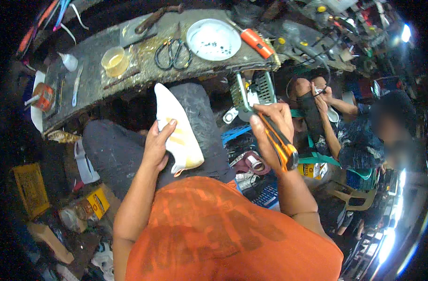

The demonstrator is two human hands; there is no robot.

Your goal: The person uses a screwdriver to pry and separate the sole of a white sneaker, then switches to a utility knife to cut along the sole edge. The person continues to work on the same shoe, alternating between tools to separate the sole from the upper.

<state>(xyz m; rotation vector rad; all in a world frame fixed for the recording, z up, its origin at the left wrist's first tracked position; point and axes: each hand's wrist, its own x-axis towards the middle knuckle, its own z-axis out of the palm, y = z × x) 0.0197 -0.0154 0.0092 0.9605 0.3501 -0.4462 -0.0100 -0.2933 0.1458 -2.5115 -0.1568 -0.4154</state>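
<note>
My left hand (pixel 156 143) grips a white shoe (pixel 176 126) at its side, thumb on top and fingers underneath. The shoe has yellowish patches and a small loop at its heel end, and it lies over my thigh with the toe pointing at the bench. My right hand (pixel 272 133) is raised to the right of the shoe, apart from it. Its fingers are closed round an orange-and-black utility knife (pixel 285 152), whose butt end points back toward my forearm. I cannot make out its blade clearly.
Along the far side runs a worn bench (pixel 94 89) carrying a white bowl (pixel 214 40), scissors (pixel 173 54), a yellowish tub (pixel 114 62) and an orange-handled tool (pixel 257 43). A green basket (pixel 265 86) hangs beyond my right hand. Another person (pixel 359 136) works at the right.
</note>
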